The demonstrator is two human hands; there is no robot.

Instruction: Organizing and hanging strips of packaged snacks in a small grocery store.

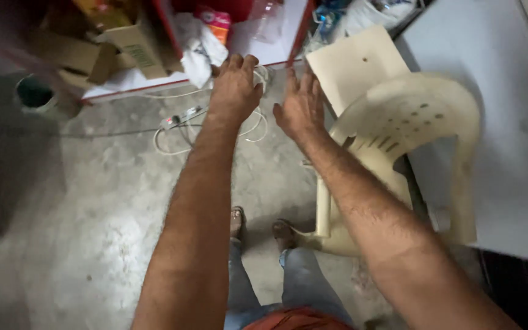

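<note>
Both arms extended over the concrete floor [93,232]. Left hand [234,85] and right hand [300,107] are spread and empty, nothing yet grasped. Nearest them lie the white cable [181,119], apparently with a power strip, and the cream plastic chair [410,140] at right.

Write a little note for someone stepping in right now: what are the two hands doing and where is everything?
Left hand: empty, fingers curled, stretched forward above the white cable and power strip on the concrete floor.
Right hand: empty, open, beside the cream plastic chair.
Cardboard boxes lie on the white shelf ahead; a flat beige board leans behind the chair.
Done: nothing gripped.
Left: both hands are free.
</note>
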